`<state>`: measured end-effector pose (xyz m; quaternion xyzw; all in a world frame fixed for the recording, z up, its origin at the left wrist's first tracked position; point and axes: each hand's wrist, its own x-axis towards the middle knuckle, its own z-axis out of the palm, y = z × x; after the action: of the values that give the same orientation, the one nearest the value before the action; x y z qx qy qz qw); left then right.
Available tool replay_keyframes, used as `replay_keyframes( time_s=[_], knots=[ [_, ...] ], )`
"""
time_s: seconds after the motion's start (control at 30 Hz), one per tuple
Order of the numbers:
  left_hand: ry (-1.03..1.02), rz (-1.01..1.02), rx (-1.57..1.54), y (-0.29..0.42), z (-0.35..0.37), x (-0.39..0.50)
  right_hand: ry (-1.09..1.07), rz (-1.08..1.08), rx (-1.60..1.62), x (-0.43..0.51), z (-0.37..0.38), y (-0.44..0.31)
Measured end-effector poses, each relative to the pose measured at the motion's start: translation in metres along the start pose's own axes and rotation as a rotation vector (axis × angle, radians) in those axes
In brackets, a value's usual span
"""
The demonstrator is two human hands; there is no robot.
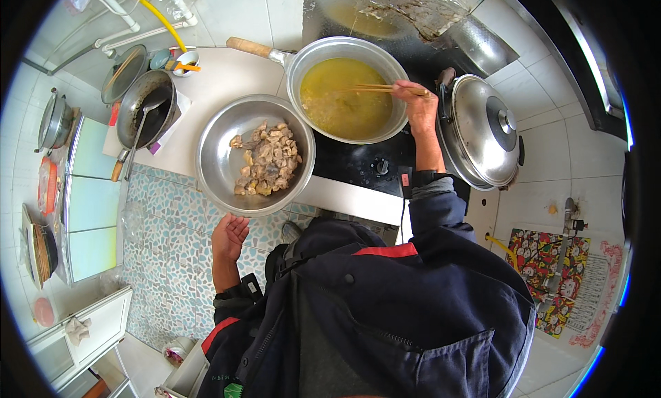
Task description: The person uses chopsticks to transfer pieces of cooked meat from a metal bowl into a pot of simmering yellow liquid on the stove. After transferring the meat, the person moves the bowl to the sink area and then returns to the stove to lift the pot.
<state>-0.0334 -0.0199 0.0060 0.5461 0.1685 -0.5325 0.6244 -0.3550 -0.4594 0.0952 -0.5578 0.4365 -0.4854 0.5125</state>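
My right hand (417,104) grips wooden chopsticks (371,88), their tips down in yellowish broth (343,106). The broth fills much of a deep metal wok (296,96) on the black stove at the back. To the wok's front left, a wide stainless steel basin (216,145) holds a heap of cut, cooked-looking meat pieces (271,158). My left hand (231,235) holds nothing and is palm up, fingers loosely apart, just below the basin's near rim. Whether its fingertips touch that rim, I cannot tell.
A lidded steel pot (483,132) stands right of the wok, close to my right forearm. The wok's wooden handle (249,46) points left. On the counter's left are a dark wok (147,109) with a ladle (138,134) and a small bowl (186,62) with a brush (181,66).
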Motion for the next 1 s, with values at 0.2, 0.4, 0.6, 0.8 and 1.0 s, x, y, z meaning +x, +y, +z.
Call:
replay_keyframes(
  time_s=[0.2, 0.4, 0.6, 0.8, 1.0],
  knots=[
    [-0.006, -0.007, 0.006, -0.002, -0.002, 0.006, 0.058, 0.003, -0.158, 0.019, -0.014, 0.032],
    [-0.006, -0.007, -0.001, -0.001, -0.001, 0.005, 0.111, -0.03, -0.156, 0.037, 0.025, 0.057],
    [-0.003, -0.006, -0.015, -0.002, 0.0, 0.004, 0.057, 0.055, -0.03, 0.044, 0.055, 0.059],
    [-0.019, -0.008, -0.032, -0.002, 0.0, 0.004, 0.05, 0.173, 0.001, 0.041, 0.078, 0.052],
    [-0.034, -0.008, -0.022, -0.003, -0.002, 0.004, 0.013, 0.273, 0.027, 0.03, 0.09, 0.031]
  ],
)
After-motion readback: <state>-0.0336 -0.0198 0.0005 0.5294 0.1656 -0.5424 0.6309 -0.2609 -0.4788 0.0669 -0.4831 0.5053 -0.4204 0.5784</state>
